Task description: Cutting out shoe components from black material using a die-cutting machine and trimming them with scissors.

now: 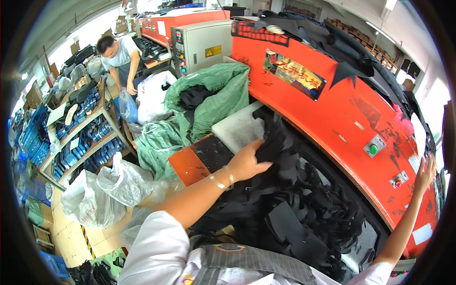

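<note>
My left hand [248,160] reaches over the bed of a red machine and grips a bunch of black scraps [274,142]; the fingertips are hidden behind them. Below it, a loose heap of black sheet offcuts and strips [294,213] covers much of the bed and reaches close to my body. A white cutting block [240,128] lies just beyond the left hand. Off to the far right, my right hand [426,175] is raised beside the machine's end with its fingers stretched out, and I see nothing held in it.
The red machine's front [304,109] rises beyond the bed, bearing a green button [373,149] and a red button [398,182]. Left stand a green woven sack [213,90], white plastic bags [90,199] and a loaded shelf rack [90,147]. Another person [118,59] works at the far left.
</note>
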A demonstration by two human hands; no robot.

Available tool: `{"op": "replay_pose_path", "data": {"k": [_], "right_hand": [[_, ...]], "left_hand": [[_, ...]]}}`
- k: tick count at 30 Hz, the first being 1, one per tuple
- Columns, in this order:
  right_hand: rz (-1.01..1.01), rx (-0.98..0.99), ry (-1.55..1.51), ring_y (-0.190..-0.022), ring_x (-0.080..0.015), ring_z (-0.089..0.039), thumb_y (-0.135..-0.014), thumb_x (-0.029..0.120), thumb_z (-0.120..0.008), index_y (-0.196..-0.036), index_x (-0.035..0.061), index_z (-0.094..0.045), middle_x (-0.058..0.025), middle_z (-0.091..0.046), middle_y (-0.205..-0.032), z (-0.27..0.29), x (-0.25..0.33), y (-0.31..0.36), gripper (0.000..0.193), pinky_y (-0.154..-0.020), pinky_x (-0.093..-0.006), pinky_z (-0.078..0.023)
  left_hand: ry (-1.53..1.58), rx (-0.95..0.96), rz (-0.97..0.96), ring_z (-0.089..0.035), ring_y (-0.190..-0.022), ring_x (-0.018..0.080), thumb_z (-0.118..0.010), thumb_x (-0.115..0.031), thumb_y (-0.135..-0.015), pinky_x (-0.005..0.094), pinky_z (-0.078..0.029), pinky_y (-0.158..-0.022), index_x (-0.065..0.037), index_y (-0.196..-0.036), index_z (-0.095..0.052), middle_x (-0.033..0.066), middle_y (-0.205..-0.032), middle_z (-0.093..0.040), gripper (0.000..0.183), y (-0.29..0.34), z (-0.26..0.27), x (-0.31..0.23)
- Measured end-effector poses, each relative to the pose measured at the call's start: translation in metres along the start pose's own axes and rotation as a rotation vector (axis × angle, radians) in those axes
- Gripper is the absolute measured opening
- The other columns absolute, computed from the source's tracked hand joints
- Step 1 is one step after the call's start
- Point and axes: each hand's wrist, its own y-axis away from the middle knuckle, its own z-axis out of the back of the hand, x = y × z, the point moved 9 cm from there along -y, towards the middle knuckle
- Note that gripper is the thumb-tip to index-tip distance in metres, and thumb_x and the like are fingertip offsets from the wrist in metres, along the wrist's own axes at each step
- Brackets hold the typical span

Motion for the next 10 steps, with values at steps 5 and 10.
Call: {"op": "replay_pose_path", "data": {"k": [5, 10], "right_hand": [[-0.142, 0.581, -0.289, -0.133, -0.0359, -0.035, -0.091, 0.023, -0.058, -0.143, 0.0068, -0.036, -0.0184, -0.041, -0.143, 0.052, 0.101, 0.152, 0.059, -0.11, -0.0447, -0.026], [-0.536, 1.089, -0.485, -0.143, -0.034, -0.019, -0.094, 0.016, -0.051, -0.151, 0.0062, -0.017, -0.0176, -0.026, -0.153, 0.071, 0.072, 0.356, 0.067, -0.116, -0.0402, -0.014]], "left_hand": [[0.375, -0.06, -0.055, -0.063, -0.098, 0.0283, -0.075, -0.017, -0.075, 0.0339, -0.048, -0.085, 0.0, -0.119, -0.055, 0.0179, -0.108, -0.063, 0.051, -0.056, 0.032, 0.07], [-0.243, -0.056, 0.313, -0.058, -0.109, 0.0316, -0.066, -0.045, -0.082, 0.0392, -0.045, -0.093, -0.004, -0.111, -0.064, 0.0179, -0.116, -0.061, 0.051, -0.079, 0.129, 0.228]]}}
